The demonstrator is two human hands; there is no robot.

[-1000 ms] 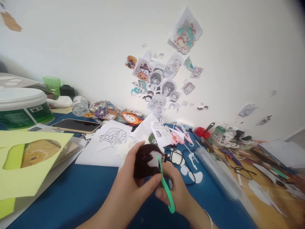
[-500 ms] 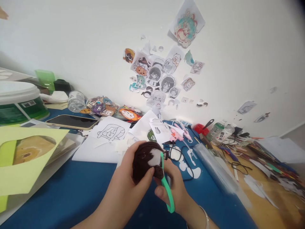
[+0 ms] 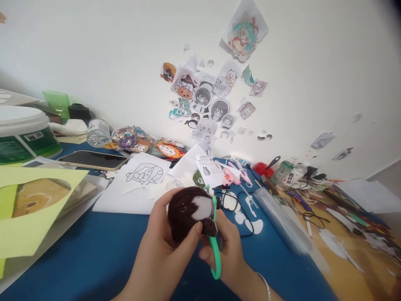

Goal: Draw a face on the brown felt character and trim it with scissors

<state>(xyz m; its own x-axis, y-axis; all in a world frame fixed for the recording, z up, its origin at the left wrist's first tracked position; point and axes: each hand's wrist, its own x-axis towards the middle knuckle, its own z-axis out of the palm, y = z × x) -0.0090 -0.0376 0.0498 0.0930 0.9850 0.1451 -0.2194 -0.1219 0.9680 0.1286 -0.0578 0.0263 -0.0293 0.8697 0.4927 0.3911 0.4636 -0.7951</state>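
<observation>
On the left, a line drawing (image 3: 143, 173) lies on the blue tabletop (image 3: 103, 246). The left hand (image 3: 166, 242) pinches a dark-brown-and-white plush piece (image 3: 188, 211) between thumb and fingers; the right hand (image 3: 228, 246) grips a green strap (image 3: 216, 259) against its right edge.

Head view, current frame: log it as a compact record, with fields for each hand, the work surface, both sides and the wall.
left hand: holds dark brown piece with pale patch
right hand: holds green tool, exact kind unclear
surface: blue mat
left side: phone, tub
right side: bottles
wall: paper pictures
</observation>
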